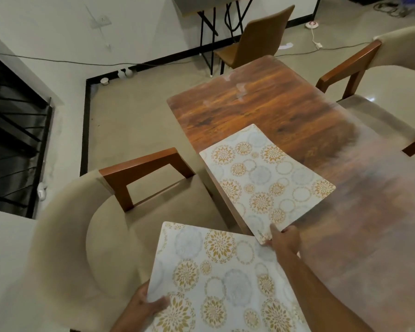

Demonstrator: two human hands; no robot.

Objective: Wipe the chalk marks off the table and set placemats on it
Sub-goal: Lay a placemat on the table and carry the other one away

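Note:
A white placemat (264, 180) with gold and grey floral circles lies tilted over the near left edge of the wooden table (261, 106). My right hand (284, 238) pinches its near corner. A second placemat (216, 279) of the same pattern hangs lower, over the chair seat, and my left hand (145, 305) grips its left edge with the thumb on top. Faint white chalk smudges (241, 88) show on the table's far part.
A beige upholstered chair (82, 236) with wooden arms stands at the table's left side, under the lower mat. Another like it (359, 65) is at the right. A brown chair (256, 41) and a black-legged desk stand beyond. A stair railing (17, 130) is at far left.

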